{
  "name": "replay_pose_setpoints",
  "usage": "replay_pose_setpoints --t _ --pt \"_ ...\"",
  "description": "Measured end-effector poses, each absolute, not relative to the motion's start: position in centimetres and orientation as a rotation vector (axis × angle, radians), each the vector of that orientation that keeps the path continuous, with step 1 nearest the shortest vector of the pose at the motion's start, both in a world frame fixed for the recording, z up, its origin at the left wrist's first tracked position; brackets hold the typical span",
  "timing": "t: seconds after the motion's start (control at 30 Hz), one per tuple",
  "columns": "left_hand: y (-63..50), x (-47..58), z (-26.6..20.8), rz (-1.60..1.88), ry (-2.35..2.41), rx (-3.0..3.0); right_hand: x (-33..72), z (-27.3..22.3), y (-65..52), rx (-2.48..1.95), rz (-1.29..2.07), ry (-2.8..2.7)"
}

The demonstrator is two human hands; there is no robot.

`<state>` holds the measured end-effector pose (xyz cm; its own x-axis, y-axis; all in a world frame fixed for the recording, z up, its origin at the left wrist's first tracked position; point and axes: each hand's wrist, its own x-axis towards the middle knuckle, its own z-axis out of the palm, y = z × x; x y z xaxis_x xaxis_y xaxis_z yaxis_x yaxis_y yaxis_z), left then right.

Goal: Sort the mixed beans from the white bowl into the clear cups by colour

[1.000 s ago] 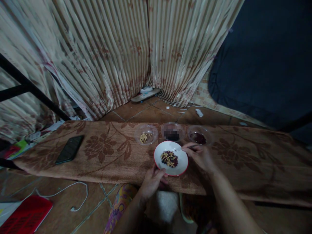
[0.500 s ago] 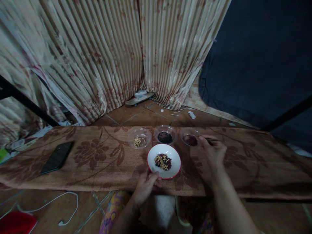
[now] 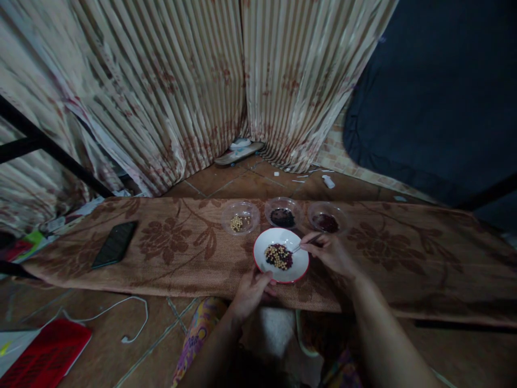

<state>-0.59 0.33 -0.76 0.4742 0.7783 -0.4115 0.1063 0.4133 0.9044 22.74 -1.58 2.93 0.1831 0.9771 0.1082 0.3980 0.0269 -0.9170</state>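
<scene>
A white bowl (image 3: 299, 268) with a red rim holds mixed yellow, dark red and black beans or seeds (image 3: 278, 256). My left hand (image 3: 252, 293) grips its near left rim, thumb over the edge. Pinched in my right hand (image 3: 329, 252) is a slim metal utensil (image 3: 296, 249), its tip inside the bowl at the right edge of the pile; its exact kind is unclear. Behind the bowl stand three clear plastic cups: a left cup (image 3: 251, 220) with yellow beans, a middle cup (image 3: 283, 202) with black ones, and a right cup (image 3: 341, 220) with dark red ones.
A brown flowered cloth (image 3: 194, 275) covers the long, narrow table. A dark phone (image 3: 115, 245) lies on its left part. On the tiled floor are a white cable (image 3: 146, 318) and a red packet (image 3: 50, 353). Striped curtains (image 3: 194, 81) hang behind a skateboard (image 3: 238, 154).
My right hand has moved from the right cup to the bowl, bringing the utensil tip inside it. My left hand still holds the rim. The whole view has shifted slightly.
</scene>
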Motion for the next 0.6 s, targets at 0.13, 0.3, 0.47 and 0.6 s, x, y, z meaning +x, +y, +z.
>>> replay_pose_setpoints --t 0.13,0.3,0.47,0.6 --pt "0.25 -0.61 -0.68 0.538 1.012 1.072 22.80 2.85 -1.59 -1.525 0.793 -1.372" --pt "0.24 -0.51 -0.73 0.545 1.010 1.055 22.68 2.64 -1.51 -1.540 0.828 -1.324" --pt "0.28 -0.50 -0.74 0.537 1.012 1.063 22.60 2.65 -1.42 -1.540 0.844 -1.335" --pt "0.25 -0.54 -0.73 0.534 1.012 1.052 22.47 2.55 -1.31 -1.554 0.860 -1.321"
